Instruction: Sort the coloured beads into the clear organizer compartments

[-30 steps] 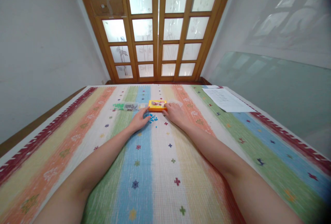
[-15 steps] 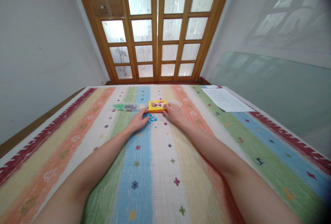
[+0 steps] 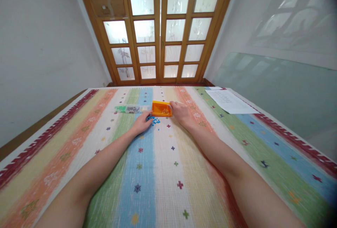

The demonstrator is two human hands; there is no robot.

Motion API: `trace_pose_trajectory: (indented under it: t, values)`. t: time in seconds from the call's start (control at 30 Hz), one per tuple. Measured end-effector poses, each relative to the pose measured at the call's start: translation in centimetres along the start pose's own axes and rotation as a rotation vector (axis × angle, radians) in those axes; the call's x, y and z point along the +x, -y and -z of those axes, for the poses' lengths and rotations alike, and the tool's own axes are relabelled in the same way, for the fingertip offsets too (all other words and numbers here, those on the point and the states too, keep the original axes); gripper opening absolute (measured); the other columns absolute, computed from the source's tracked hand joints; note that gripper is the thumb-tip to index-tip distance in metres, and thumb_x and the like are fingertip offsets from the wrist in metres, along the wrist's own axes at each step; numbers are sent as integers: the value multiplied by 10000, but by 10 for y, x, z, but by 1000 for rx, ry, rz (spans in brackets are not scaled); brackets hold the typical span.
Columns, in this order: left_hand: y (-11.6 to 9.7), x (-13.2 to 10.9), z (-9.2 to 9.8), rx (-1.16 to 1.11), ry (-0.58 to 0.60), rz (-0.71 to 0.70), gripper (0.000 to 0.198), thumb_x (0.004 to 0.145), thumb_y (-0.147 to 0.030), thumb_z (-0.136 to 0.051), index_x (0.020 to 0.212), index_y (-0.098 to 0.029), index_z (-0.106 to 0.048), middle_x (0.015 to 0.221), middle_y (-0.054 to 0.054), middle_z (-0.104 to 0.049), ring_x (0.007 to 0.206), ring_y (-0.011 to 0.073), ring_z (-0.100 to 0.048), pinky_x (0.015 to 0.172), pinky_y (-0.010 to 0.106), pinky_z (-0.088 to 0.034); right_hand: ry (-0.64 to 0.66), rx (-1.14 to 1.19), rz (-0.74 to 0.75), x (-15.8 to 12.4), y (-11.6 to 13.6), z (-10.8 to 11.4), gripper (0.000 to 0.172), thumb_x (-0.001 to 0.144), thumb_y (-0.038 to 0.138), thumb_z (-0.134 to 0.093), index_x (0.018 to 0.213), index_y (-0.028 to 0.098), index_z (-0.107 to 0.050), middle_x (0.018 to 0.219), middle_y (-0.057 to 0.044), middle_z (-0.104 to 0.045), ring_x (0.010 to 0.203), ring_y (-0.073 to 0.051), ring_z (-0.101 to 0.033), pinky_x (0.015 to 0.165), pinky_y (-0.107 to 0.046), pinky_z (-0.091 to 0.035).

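An orange box (image 3: 158, 108) lies open near the far end of the table, its orange inside facing me. Small orange pieces (image 3: 166, 111) are gathered toward its right side. My left hand (image 3: 142, 122) is closed with its fingertips against the box's left edge. At the upper right corner, my right hand (image 3: 180, 111) pinches the box's edge; whether that part is the lid or the wall I cannot tell. Several small blue pieces (image 3: 155, 121) lie loose on the cloth just in front of the box, partly beside my left fingers.
Left of the box are a clear container with dark pieces (image 3: 132, 109) and green pieces (image 3: 120, 108). Printed paper sheets (image 3: 229, 101) lie at the far right of the striped tablecloth (image 3: 163, 172). Wooden glazed doors (image 3: 160, 28) stand beyond the table.
The box's yellow printed top was facing up earlier; now the box is open, showing orange pieces inside. My right hand has shifted slightly right. My left hand has barely moved.
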State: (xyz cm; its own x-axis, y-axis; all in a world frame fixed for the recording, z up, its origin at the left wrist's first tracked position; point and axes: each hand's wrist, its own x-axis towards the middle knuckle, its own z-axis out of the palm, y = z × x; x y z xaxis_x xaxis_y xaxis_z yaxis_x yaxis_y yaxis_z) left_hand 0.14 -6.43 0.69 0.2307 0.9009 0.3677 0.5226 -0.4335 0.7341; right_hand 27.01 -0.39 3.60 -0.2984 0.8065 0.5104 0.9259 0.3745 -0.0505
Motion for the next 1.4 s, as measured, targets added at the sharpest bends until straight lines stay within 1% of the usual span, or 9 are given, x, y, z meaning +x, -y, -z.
trace_pose_trajectory:
  t: [0.13, 0.27, 0.4, 0.53, 0.7, 0.83, 1.0, 1.2, 1.4]
  values:
    - [-5, 0, 0, -70, -47, -14, 545, 877, -258, -685, 1417, -237, -617, 1392, 119, -661, 1186, 279, -664, 1131, 489, -466, -144, 179, -81, -1, -8, -5, 461, 1121, 491, -355, 1087, 190, -703, 974, -102, -752, 796, -213, -639, 653, -296, -327]
    - [-11, 2, 2, -223, -164, -2, 457, 903, -256, -671, 1359, -251, -628, 1354, 105, -658, 1128, 248, -683, 1082, 449, -497, -266, 393, -141, -1, -11, -7, 575, 1105, 602, -303, 1044, 192, -701, 891, -83, -749, 735, -205, -642, 647, -290, -361]
    - [-12, 4, 8, -237, -333, 10, 389, 910, -272, -674, 1297, -248, -637, 1256, 87, -667, 971, 206, -684, 998, 404, -525, -307, 617, -175, -2, -8, -2, 599, 1074, 680, -322, 962, 205, -670, 703, -26, -702, 642, -186, -643, 653, -281, -403]
    - [-9, 4, 13, -219, -443, 21, 495, 904, -265, -667, 1393, -265, -593, 1281, 94, -653, 947, 197, -656, 976, 390, -523, -319, 734, -159, -4, -2, 3, 594, 1055, 706, -349, 890, 217, -642, 672, -13, -691, 617, -176, -647, 654, -277, -431]
    - [-2, 10, 16, -381, -429, 100, 597, 822, -243, -695, 1409, -249, -588, 1192, 80, -679, 960, 205, -656, 936, 374, -547, -334, 795, -178, -5, 4, 6, 593, 1053, 710, -337, 881, 223, -627, 669, -10, -686, 618, -174, -655, 643, -273, -445]
    - [4, 15, 16, -568, -378, 157, 417, 731, -194, -658, 1146, -220, -689, 1101, 67, -689, 974, 223, -655, 863, 351, -558, -389, 798, -200, -4, 7, 8, 568, 1065, 678, -332, 861, 225, -606, 702, -19, -679, 632, -180, -648, 618, -274, -434]
    - [5, 16, 15, -642, -359, 181, 280, 660, -190, -627, 934, -226, -669, 912, 13, -649, 848, 193, -630, 780, 310, -543, -399, 773, -161, -5, 3, -1, 475, 1047, 637, -399, 927, 229, -610, 770, -21, -676, 683, -192, -644, 643, -290, -456]
    - [-3, 17, 17, -646, -358, 160, 229, 658, -215, -656, 886, -211, -674, 877, 7, -664, 853, 189, -631, 844, 314, -534, -327, 866, -144, -7, 2, -10, 365, 1033, 568, -459, 1051, 230, -594, 783, -5, -682, 691, -193, -675, 656, -293, -497]
    - [-14, 16, 20, -603, -346, 79, 242, 671, -155, -647, 897, -208, -712, 932, 25, -704, 912, 197, -660, 914, 337, -539, -294, 889, -140, -10, 5, -6, 446, 1064, 618, -359, 1116, 224, -562, 803, -17, -682, 711, -200, -692, 677, -306, -510]
